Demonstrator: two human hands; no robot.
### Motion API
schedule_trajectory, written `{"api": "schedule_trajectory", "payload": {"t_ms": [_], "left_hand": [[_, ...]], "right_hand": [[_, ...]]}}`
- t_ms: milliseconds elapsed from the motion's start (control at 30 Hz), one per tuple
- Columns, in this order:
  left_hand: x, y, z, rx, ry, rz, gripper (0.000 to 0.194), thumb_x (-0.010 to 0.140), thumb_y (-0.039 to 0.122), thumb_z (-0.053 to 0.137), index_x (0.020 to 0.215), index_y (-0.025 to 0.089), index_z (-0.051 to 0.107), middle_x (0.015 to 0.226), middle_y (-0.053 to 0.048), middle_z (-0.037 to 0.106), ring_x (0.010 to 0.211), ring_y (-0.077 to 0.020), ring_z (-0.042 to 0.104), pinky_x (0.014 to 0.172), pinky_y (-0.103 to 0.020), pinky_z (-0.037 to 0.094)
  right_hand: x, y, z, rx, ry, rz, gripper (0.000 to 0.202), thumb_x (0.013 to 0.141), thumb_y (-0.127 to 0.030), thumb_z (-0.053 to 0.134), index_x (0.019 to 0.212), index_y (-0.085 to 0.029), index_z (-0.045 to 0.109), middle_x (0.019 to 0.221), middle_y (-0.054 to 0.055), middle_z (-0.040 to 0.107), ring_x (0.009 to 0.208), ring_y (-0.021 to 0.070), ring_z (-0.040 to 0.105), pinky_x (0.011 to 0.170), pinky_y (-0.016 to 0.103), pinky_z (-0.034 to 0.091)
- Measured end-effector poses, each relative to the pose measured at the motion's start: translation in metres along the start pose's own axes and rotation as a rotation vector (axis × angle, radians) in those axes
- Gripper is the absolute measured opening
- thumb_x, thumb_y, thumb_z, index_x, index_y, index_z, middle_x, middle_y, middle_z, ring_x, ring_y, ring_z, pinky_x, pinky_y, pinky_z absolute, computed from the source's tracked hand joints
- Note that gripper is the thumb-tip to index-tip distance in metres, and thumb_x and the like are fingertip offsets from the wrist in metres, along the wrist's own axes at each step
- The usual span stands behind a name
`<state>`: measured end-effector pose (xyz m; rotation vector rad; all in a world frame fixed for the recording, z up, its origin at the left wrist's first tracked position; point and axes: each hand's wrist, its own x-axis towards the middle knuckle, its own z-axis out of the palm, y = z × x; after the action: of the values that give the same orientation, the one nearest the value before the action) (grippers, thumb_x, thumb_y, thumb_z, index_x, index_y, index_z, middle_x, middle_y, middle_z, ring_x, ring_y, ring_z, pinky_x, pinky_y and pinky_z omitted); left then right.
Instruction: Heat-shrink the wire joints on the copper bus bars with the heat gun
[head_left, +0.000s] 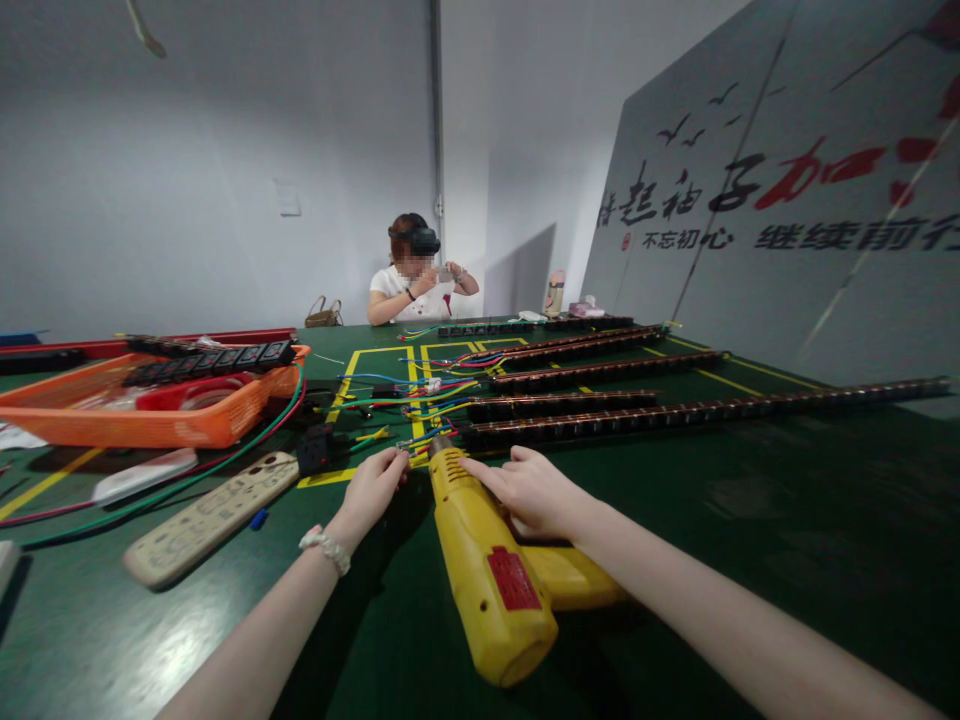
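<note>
A yellow heat gun (480,560) lies on the green table, with its metal nozzle pointing away from me and its handle out to the right. My left hand (377,487) is closed in a pinch on thin coloured wires (417,447) just left of the nozzle. On the gun's right side, my right hand (536,490) rests against the vented front, index finger stretched along it and the other fingers curled. The undersides of those fingers are hidden. Beyond the nozzle, a long black strip with copper-coloured lines (675,410) ends in these wires.
Several similar strips (600,368) lie farther back. At left are an orange basket (217,428) of black parts, a beige remote-like power strip (214,520), a white device (146,477) and loose green and red cables. A co-worker in a headset (412,280) sits across the table.
</note>
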<state>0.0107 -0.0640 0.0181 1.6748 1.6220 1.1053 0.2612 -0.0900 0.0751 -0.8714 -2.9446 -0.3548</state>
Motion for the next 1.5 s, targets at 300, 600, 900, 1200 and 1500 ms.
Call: {"api": "schedule_trajectory", "payload": {"t_ms": [300, 600, 900, 1200, 1500], "left_hand": [[0.000, 0.002, 0.000, -0.005, -0.001, -0.014, 0.035, 0.073, 0.049, 0.043, 0.064, 0.018, 0.056, 0.059, -0.001, 0.059, 0.055, -0.0149, 0.053, 0.051, -0.024, 0.037], [0.000, 0.003, 0.000, 0.012, -0.001, -0.024, 0.035, 0.075, 0.048, 0.041, 0.063, 0.018, 0.054, 0.060, -0.002, 0.059, 0.056, -0.0153, 0.053, 0.052, -0.023, 0.037], [-0.001, 0.005, -0.001, 0.021, 0.003, -0.017, 0.034, 0.074, 0.048, 0.041, 0.062, 0.019, 0.054, 0.060, -0.001, 0.059, 0.056, -0.0152, 0.053, 0.051, -0.023, 0.036], [-0.001, 0.004, 0.000, 0.019, 0.018, -0.024, 0.033, 0.074, 0.047, 0.042, 0.061, 0.019, 0.054, 0.060, -0.002, 0.058, 0.056, -0.0154, 0.052, 0.051, -0.023, 0.036], [-0.001, 0.004, 0.000, 0.032, 0.034, -0.007, 0.035, 0.074, 0.049, 0.042, 0.063, 0.019, 0.057, 0.059, -0.001, 0.058, 0.058, -0.0166, 0.052, 0.053, -0.024, 0.036]], "right_hand": [[-0.014, 0.014, -0.002, -0.032, -0.052, 0.088, 0.076, 0.070, -0.015, 0.047, 0.140, -0.008, 0.019, 0.085, 0.009, 0.066, 0.079, 0.0217, 0.059, 0.082, 0.037, 0.029], [-0.010, 0.011, -0.003, 0.001, -0.085, 0.111, 0.081, 0.070, -0.015, 0.051, 0.141, -0.009, 0.013, 0.087, 0.008, 0.067, 0.080, 0.0226, 0.060, 0.080, 0.037, 0.030], [-0.009, 0.011, -0.002, 0.023, -0.070, 0.121, 0.081, 0.070, -0.013, 0.050, 0.141, -0.011, 0.012, 0.096, 0.009, 0.067, 0.084, 0.0234, 0.060, 0.082, 0.038, 0.030], [-0.003, 0.000, -0.004, 0.022, -0.070, 0.105, 0.080, 0.070, -0.015, 0.051, 0.141, -0.010, 0.014, 0.082, 0.007, 0.068, 0.072, 0.0221, 0.060, 0.075, 0.035, 0.033], [0.015, -0.016, 0.001, 0.029, -0.025, -0.057, 0.090, 0.067, -0.016, 0.052, 0.143, -0.010, 0.004, 0.087, 0.009, 0.068, 0.075, 0.0232, 0.061, 0.078, 0.038, 0.033]]}}
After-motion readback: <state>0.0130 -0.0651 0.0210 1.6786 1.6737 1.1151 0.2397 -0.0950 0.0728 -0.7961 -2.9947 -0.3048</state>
